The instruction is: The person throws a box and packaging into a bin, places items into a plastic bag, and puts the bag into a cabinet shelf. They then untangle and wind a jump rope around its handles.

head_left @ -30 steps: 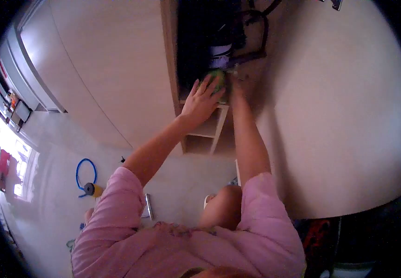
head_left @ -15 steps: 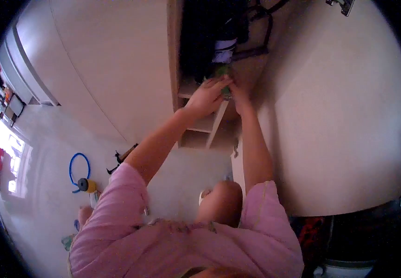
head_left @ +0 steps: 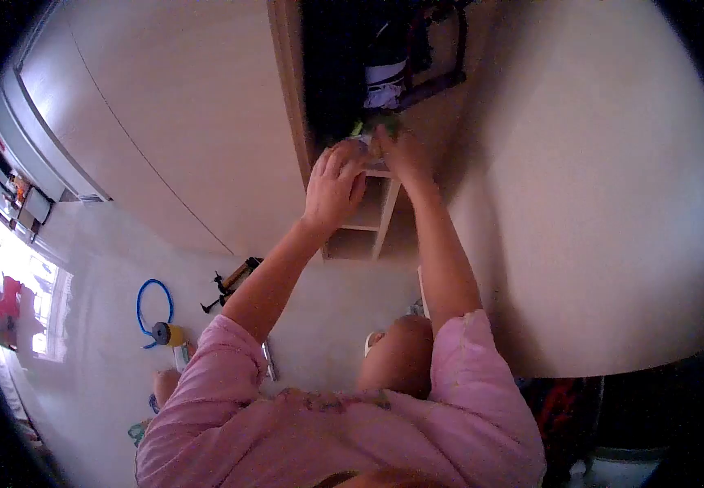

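Both my hands reach into an open wooden cabinet (head_left: 288,106). My left hand (head_left: 336,185) has its fingers curled at the near end of a shelf, by a small green and clear crinkled thing (head_left: 368,137). Beside it, my right hand (head_left: 403,154) is closed on the same thing from the other side. The fingers and shade hide much of it, and its kind is not clear. Behind the hands lies a white and dark item (head_left: 384,85), perhaps a shoe. Small compartments (head_left: 360,213) show below my hands.
A large pale door panel (head_left: 596,195) fills the right side. On the floor at left lie a blue hose loop (head_left: 155,302), a yellow and black reel (head_left: 168,333) and a black clamp-like tool (head_left: 234,281). A metal rod (head_left: 269,360) lies near my left sleeve.
My hands were together over the green thing. Now my left hand has shifted left and down, leaving a gap with clear crinkled material showing. The view has turned slightly.
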Tool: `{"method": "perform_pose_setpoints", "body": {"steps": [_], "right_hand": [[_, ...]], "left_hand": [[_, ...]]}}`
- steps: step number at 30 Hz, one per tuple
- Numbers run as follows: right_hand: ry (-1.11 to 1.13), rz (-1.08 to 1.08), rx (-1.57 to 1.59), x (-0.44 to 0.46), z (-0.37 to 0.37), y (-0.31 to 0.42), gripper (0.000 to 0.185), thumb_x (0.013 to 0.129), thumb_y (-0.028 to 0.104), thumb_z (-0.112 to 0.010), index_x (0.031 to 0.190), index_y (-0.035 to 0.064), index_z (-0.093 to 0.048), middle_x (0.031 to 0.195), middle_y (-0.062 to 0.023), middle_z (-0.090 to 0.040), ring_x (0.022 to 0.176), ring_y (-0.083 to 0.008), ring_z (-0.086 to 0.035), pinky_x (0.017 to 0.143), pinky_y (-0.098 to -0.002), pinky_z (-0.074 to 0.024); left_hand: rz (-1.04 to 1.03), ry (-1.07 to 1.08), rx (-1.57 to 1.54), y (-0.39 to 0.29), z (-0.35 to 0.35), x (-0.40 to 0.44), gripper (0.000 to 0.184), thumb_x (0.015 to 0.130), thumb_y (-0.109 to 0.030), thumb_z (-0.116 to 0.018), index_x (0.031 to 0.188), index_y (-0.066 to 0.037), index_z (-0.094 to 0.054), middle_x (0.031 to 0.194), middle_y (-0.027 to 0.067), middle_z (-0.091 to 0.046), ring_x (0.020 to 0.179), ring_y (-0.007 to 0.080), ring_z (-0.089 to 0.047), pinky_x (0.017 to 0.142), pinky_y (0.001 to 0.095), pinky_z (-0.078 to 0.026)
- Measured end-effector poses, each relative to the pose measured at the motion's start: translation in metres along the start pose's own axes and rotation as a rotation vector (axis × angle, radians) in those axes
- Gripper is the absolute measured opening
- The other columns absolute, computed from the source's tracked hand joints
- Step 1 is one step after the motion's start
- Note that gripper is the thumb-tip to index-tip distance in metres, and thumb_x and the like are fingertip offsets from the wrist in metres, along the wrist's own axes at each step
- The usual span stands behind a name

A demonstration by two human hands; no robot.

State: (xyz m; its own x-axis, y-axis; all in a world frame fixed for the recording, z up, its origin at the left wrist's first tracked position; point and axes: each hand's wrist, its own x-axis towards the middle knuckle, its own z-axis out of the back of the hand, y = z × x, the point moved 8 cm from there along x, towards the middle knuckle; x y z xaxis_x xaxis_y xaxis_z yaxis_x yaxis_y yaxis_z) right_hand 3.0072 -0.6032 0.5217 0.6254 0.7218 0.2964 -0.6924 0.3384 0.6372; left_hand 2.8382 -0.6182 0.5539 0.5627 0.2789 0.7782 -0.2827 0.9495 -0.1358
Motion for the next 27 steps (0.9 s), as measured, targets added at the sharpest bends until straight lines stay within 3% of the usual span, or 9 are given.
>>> {"method": "perform_pose_setpoints", "body": {"steps": [3, 6, 9, 12, 15, 18, 21, 24, 27], "right_hand": [[-0.188, 0.14, 0.28, -0.022, 0.036, 0.006, 0.044, 0.084, 0.041, -0.042, 0.111, 0.0076, -0.052, 0.102, -0.0229, -0.055, 0.096, -0.0379, -0.052, 0.082, -0.0434, -0.0412], [-0.087, 0.376, 0.054, -0.027, -0.005, 0.014, 0.043, 0.083, 0.037, -0.048, 0.117, 0.0113, -0.048, 0.106, -0.0209, -0.054, 0.097, -0.0378, -0.051, 0.084, -0.042, -0.0411], [-0.332, 0.614, 0.051, -0.04, -0.003, 0.032, 0.042, 0.082, 0.026, -0.052, 0.122, 0.0135, -0.044, 0.111, -0.0172, -0.053, 0.101, -0.0331, -0.051, 0.082, -0.0351, -0.0417], [-0.107, 0.437, 0.323, -0.037, 0.01, 0.021, 0.044, 0.08, 0.021, -0.055, 0.122, 0.0145, -0.043, 0.12, -0.0158, -0.047, 0.104, -0.0336, -0.049, 0.085, -0.0357, -0.0412], [-0.093, 0.413, 0.354, -0.045, 0.032, 0.04, 0.044, 0.079, 0.019, -0.056, 0.122, 0.017, -0.044, 0.125, -0.0157, -0.041, 0.102, -0.0349, -0.049, 0.084, -0.0367, -0.042], [-0.172, 0.489, -0.084, -0.039, 0.002, 0.035, 0.046, 0.08, 0.025, -0.054, 0.124, 0.0175, -0.04, 0.129, -0.0192, -0.034, 0.107, -0.0387, -0.044, 0.088, -0.0422, -0.039], [-0.201, 0.402, 0.106, -0.027, -0.015, 0.013, 0.043, 0.081, 0.025, -0.052, 0.122, 0.0171, -0.042, 0.126, -0.019, -0.038, 0.105, -0.0383, -0.046, 0.088, -0.0434, -0.0385], [-0.15, 0.395, 0.067, -0.033, -0.012, 0.011, 0.035, 0.077, 0.015, -0.055, 0.111, 0.0174, -0.052, 0.12, -0.0181, -0.041, 0.095, -0.0355, -0.05, 0.084, -0.0405, -0.0413], [-0.064, 0.393, -0.172, -0.039, -0.016, 0.035, 0.031, 0.076, 0.016, -0.056, 0.107, 0.0154, -0.054, 0.117, -0.0183, -0.043, 0.101, -0.0369, -0.044, 0.088, -0.0418, -0.0372]], "left_hand": [[-0.089, -0.062, 0.074, -0.01, 0.011, -0.001, 0.035, 0.074, -0.01, -0.054, 0.109, -0.01, -0.05, 0.119, 0.0106, -0.043, 0.106, 0.0295, -0.043, 0.09, 0.0434, -0.035], [-0.008, 0.112, 0.019, 0.01, -0.023, -0.008, 0.036, 0.075, -0.007, -0.053, 0.11, -0.002, -0.048, 0.117, 0.0147, -0.044, 0.112, 0.0327, -0.04, 0.095, 0.0434, -0.03], [0.196, 0.446, 0.001, 0.037, -0.053, -0.025, 0.032, 0.076, -0.008, -0.053, 0.107, -0.002, -0.048, 0.114, 0.0136, -0.047, 0.112, 0.0269, -0.041, 0.096, 0.0394, -0.03], [0.599, 0.102, -0.502, 0.071, -0.027, -0.034, 0.027, 0.079, -0.01, -0.054, 0.104, 0.0, -0.048, 0.108, 0.0128, -0.052, 0.105, 0.0226, -0.047, 0.091, 0.034, -0.035], [0.621, -0.374, -0.813, 0.084, -0.024, -0.015, 0.028, 0.08, -0.015, -0.055, 0.103, 0.001, -0.048, 0.1, 0.0113, -0.055, 0.096, 0.0205, -0.051, 0.083, 0.0307, -0.04], [0.812, -0.067, -0.596, 0.089, -0.046, 0.014, 0.06, 0.075, -0.022, -0.062, 0.121, -0.001, -0.029, 0.118, 0.0251, -0.042, 0.11, 0.0295, -0.044, 0.088, 0.0329, -0.037], [0.945, -0.225, -0.876, 0.104, -0.077, 0.021, 0.058, 0.074, -0.02, -0.064, 0.12, -0.002, -0.034, 0.11, 0.0181, -0.047, 0.099, 0.0241, -0.048, 0.081, 0.0304, -0.039], [1.007, -0.34, -1.36, 0.09, -0.069, 0.023, 0.054, 0.074, -0.018, -0.064, 0.119, -0.003, -0.037, 0.1, 0.011, -0.052, 0.085, 0.0173, -0.05, 0.074, 0.0288, -0.04], [0.933, -0.428, -1.114, 0.061, -0.021, 0.027, 0.051, 0.075, -0.017, -0.063, 0.118, -0.002, -0.039, 0.092, 0.0069, -0.052, 0.074, 0.0132, -0.046, 0.066, 0.0271, -0.04]]}}
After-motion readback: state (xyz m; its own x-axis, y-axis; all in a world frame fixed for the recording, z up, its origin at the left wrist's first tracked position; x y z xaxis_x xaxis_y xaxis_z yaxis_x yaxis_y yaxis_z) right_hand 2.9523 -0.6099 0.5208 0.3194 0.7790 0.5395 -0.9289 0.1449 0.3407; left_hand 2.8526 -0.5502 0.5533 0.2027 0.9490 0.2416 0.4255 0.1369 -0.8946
